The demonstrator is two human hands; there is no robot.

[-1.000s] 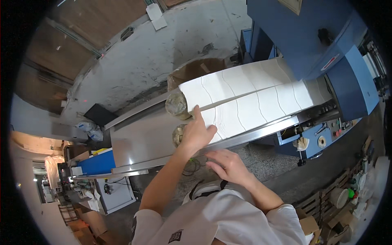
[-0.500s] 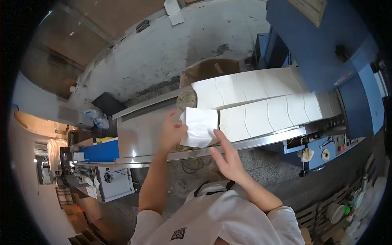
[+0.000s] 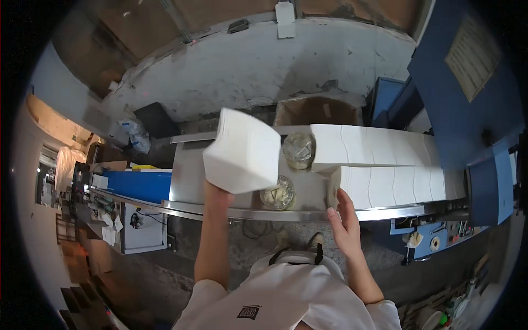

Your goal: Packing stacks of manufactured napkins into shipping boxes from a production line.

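Observation:
A thick stack of white folded paper napkins (image 3: 242,151) is lifted above the left part of the metal conveyor table. My left hand (image 3: 218,196) holds it from below, most of the fingers hidden by the stack. My right hand (image 3: 344,223) is open, fingers stretched, at the left end of the near row of white paper stacks (image 3: 396,187). Behind it lies a far row of the same stacks (image 3: 374,146). Two round, clear-wrapped weights or jars stand by the rows' left ends: a far one (image 3: 298,150) and a near one (image 3: 278,193), partly behind the held stack.
A blue machine (image 3: 467,110) stands at the right, where the rows end. An open cardboard box (image 3: 319,111) is behind the table. At the left is a blue surface (image 3: 137,186). A metal rail (image 3: 308,215) runs along the table's near edge.
The paper stack has been lifted and moved left from the end of the near row, in my left hand. My right hand has let go of it. The view has shifted, and the near round object is uncovered.

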